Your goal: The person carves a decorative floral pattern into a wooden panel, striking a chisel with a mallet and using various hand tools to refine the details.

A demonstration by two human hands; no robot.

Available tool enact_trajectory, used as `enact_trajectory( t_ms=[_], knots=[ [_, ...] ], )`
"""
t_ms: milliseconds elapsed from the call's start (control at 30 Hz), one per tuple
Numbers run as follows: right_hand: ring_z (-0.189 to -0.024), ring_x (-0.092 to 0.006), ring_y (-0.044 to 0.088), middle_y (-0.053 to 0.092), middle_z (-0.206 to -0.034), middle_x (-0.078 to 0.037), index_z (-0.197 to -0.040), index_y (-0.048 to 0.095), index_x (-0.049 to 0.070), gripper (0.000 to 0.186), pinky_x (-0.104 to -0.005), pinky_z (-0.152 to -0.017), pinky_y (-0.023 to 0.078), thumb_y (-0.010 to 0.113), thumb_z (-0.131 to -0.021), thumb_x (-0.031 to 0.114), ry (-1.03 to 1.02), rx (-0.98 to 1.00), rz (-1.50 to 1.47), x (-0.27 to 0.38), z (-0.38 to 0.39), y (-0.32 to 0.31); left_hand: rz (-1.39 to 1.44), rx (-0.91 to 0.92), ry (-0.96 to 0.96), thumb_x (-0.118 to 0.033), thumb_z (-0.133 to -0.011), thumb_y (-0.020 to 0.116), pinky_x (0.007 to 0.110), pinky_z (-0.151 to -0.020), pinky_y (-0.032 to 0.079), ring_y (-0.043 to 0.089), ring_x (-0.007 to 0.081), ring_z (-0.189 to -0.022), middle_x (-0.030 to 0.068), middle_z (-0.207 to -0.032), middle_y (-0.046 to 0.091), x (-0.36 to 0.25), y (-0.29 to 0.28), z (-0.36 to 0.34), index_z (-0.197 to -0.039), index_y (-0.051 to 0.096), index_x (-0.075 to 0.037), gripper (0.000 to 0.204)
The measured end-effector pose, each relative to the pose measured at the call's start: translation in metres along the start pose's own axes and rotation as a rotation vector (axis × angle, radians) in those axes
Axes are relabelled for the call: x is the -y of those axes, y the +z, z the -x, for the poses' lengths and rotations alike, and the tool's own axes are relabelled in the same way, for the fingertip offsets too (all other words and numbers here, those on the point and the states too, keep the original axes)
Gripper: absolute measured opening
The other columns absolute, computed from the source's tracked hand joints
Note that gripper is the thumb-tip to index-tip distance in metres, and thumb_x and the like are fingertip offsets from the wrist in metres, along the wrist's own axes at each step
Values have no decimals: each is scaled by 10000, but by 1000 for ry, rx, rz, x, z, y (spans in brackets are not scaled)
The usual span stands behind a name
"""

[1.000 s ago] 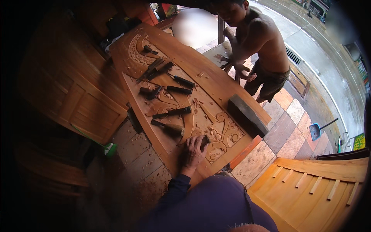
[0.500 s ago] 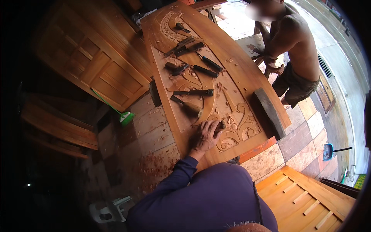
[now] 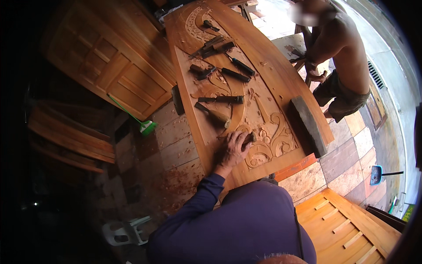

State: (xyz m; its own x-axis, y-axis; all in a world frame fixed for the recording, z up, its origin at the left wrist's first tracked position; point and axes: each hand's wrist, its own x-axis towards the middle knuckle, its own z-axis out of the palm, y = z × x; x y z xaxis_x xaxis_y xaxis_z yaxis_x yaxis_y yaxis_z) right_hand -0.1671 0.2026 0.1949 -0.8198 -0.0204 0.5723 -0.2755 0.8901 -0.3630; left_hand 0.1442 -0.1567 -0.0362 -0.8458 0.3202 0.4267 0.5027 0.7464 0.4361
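Note:
My left hand [image 3: 234, 148] rests near the bottom of a long carved wooden panel [image 3: 246, 39], its fingers curled round a short wooden tool end [image 3: 249, 137], partly hidden. Just above it lie a wooden-handled tool [image 3: 218, 118] and a dark-handled tool [image 3: 226, 99]. Farther up are several dark-handled carving tools [image 3: 236, 75] among shavings. A long grey block [image 3: 306, 125] lies along the panel's right side. Scrollwork [image 3: 274, 136] is cut beside my fingers. My right hand is out of view.
A shirtless person [image 3: 349, 57] stands at the panel's right. Wooden doors [image 3: 110, 57] lean at left, with curved boards [image 3: 70, 136], a green broom [image 3: 147, 126] and a white plastic chair [image 3: 118, 233]. A slatted wooden panel [image 3: 338, 215] is at lower right, below a blue dustpan [image 3: 376, 175].
The view has swung, so the panel appears higher and farther right, and more floor shows at left. My left hand stays on the same tool end near the carving.

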Motion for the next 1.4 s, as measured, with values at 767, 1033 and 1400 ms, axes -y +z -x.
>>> enact_trajectory(
  t_ms=[767,1033,1400],
  knots=[
    [-1026,-398,686,688,-1142,-208,-1431,583,76,538,-435,-893,565,672,-900,94,418,469,-302,102,531,-128,-96,57,6,-250,-880,771,468,-989,458,596,340,-1092,137,-1170,624,2,14,-4,-1268,666,-79,437],
    [-1023,-398,687,688,-1142,-209,-1430,584,78,540,-433,-887,566,672,-897,88,516,539,-252,139,594,-139,-112,56,0,-274,-880,768,461,-986,467,603,339,-1100,133,-1164,633,2,13,-6,-1253,682,-107,418],
    [-1019,-399,689,688,-1142,-210,-1429,586,80,543,-431,-880,569,672,-893,79,537,534,-235,144,601,-137,-121,77,-24,-279,-881,770,458,-966,477,604,339,-1093,130,-1156,630,2,10,-7,-1233,695,-104,400]
  ],
)
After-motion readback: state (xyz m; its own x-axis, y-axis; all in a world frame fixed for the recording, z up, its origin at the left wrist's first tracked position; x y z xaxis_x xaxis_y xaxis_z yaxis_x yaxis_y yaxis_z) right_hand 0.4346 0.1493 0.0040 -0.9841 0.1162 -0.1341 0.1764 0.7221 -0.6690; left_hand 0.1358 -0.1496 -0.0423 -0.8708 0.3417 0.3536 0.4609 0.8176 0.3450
